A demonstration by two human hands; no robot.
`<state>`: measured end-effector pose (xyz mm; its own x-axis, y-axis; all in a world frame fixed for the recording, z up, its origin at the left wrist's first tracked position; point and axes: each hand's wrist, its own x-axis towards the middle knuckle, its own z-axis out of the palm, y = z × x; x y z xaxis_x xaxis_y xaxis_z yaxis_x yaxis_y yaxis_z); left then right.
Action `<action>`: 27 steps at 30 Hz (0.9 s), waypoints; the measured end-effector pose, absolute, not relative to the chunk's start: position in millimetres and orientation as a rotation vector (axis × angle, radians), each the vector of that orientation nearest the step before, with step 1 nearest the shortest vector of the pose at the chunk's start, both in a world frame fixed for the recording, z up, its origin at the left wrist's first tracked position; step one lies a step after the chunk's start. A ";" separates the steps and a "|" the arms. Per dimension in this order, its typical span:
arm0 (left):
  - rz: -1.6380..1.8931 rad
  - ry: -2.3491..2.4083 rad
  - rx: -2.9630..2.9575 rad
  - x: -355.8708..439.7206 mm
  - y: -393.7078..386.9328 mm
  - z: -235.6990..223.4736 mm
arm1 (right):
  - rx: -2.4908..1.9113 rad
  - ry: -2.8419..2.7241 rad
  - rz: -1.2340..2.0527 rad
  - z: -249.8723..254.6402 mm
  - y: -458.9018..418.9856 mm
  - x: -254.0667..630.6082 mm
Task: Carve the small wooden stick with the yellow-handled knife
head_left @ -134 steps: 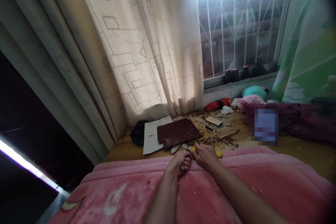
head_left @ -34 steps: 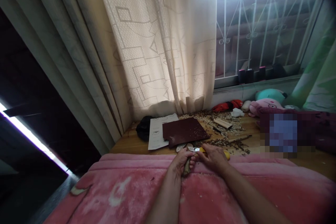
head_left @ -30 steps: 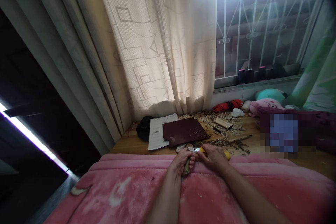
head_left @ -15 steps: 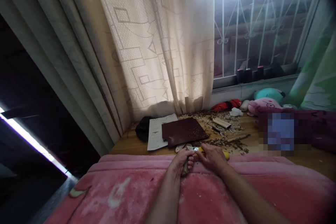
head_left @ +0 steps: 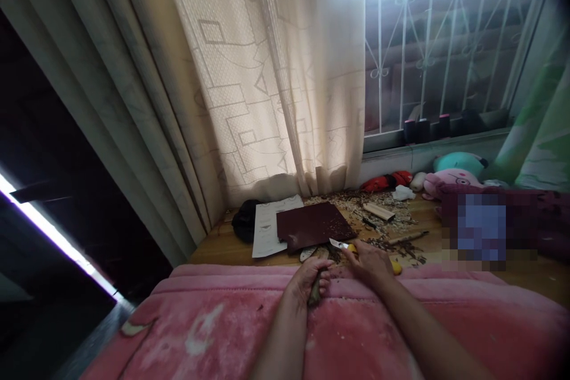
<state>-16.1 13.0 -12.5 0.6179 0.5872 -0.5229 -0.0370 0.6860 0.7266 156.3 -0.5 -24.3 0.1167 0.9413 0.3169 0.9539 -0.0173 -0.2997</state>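
Note:
My left hand is closed around a greenish-brown piece of wood, whose lower end shows below the fingers. In my right hand is a yellow utility knife. Its metal blade points left, toward the dark maroon board, and stands apart from the wood. Both hands are over the near edge of the wooden table, by the pink blanket. Just beyond my left hand lies a small pale object that I cannot make out.
Wood shavings cover much of the table. A pale wooden block and a thin stick-like tool lie among them. Printed paper lies partly under the board, beside a black bag. Plush toys stand back right.
The knife has moved away from the wood, its blade now further right and raised. My right hand has shifted slightly right. My left hand keeps its hold on the wood.

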 end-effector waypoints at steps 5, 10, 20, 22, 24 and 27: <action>0.415 0.796 0.760 -16.2 12.4 -8.6 | -1.762 -1.930 -0.054 -20.1 -10.1 151.1; 0.411 0.757 0.781 -16.7 13.0 -8.9 | -1.636 -1.969 -0.037 -17.5 -14.7 146.7; 0.348 0.710 0.733 -18.3 16.6 -11.6 | -1.632 -1.991 -0.040 -16.5 -17.6 144.9; 0.338 0.711 0.737 -18.3 16.5 -11.1 | -1.633 -1.993 -0.042 -16.0 -17.7 144.7; 0.330 0.718 0.740 -18.5 16.4 -10.7 | -1.634 -2.001 -0.032 -15.1 -17.7 145.0; 0.302 0.712 0.735 -19.2 16.0 -9.4 | -1.632 -2.020 -0.009 -14.1 -17.5 146.3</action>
